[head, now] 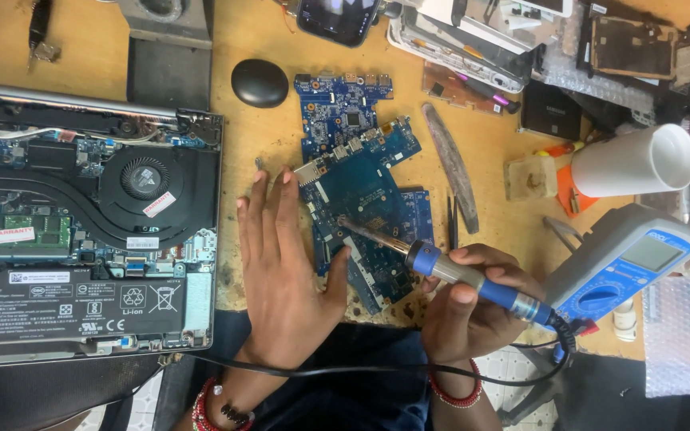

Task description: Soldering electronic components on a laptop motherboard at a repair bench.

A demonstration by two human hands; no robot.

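— What is the right hand (473, 307) doing?

— It is closed around a soldering iron (473, 281) with a blue handle. The metal tip rests on the blue circuit board (361, 183).

— Where is that board?

— It lies flat on the wooden table (265, 32), near the middle, and its low end comes close to the near edge.

— And the left hand (285, 267)?

— It is open and flat, fingers straight. It lies on the table right beside the board, and the thumb touches the board's edge.

— What is on the left side?

— An open laptop (89, 231) with its back cover off. You can see a round fan and a black battery inside.

— And on the right side?

— A blue and grey meter (628, 267), close to the right hand. A white cup (636, 162) lies on its side behind it. A black oval thing (259, 82) sits toward the far edge.

— What is the black line?

— It is the iron's cord (345, 369), running along the near edge under both wrists.
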